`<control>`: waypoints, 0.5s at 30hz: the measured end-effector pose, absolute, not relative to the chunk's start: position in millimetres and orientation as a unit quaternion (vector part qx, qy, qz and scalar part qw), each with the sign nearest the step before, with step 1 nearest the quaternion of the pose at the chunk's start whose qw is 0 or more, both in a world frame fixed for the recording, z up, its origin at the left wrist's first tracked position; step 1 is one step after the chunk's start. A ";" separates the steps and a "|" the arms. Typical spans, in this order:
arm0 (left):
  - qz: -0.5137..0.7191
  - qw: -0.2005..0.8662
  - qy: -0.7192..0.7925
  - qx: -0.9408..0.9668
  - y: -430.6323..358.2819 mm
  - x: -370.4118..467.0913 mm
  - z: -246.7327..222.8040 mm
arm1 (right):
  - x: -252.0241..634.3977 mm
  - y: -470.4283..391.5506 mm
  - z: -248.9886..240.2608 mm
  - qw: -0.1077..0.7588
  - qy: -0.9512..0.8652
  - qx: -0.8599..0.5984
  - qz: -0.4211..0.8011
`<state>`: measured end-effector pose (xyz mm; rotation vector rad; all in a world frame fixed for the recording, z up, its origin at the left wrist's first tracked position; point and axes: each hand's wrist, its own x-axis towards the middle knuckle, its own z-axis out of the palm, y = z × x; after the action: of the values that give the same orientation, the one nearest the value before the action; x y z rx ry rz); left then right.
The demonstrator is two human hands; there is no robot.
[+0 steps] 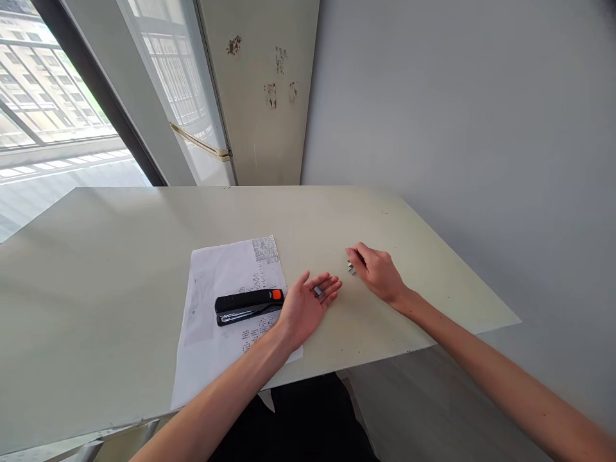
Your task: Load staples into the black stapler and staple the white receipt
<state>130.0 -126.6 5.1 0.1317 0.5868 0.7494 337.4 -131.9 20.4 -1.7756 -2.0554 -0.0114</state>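
My left hand [304,309] is palm up with its fingers stretched out. A small grey strip of staples [318,292] rests on the fingers. My right hand [379,273] is closed, thumb against curled fingers, a little to the right of it. More grey staple strips [351,268] show just under the right thumb; whether they lie on the table or are held is hard to see. A black stapler [249,305] with an orange button lies beside my left wrist, on a printed sheet of paper [197,366]. What the right fingers enclose is hidden.
The pale table [110,289] has a front edge close to my body and a slanting right edge. A grey wall [457,96] rises on the right. Behind the table stand a worn cream panel [262,135] and a glass door with a gold handle [199,141].
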 end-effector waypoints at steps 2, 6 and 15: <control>0.365 0.888 0.275 0.055 -126.4 133.1 5.6 | 322.6 -138.5 30.7 0.237 -0.745 -0.623 0.022; 0.362 0.892 0.266 0.039 -123.9 135.7 5.3 | 297.6 -149.4 46.8 0.227 -0.792 -0.558 0.096; 0.360 0.890 0.281 -0.014 -121.7 130.3 11.5 | 355.5 -183.0 43.9 0.156 -0.687 -0.703 0.103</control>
<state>130.3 -121.7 11.5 -0.0293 0.5834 0.7479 355.5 -183.0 43.9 -2.0116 -1.9663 0.2936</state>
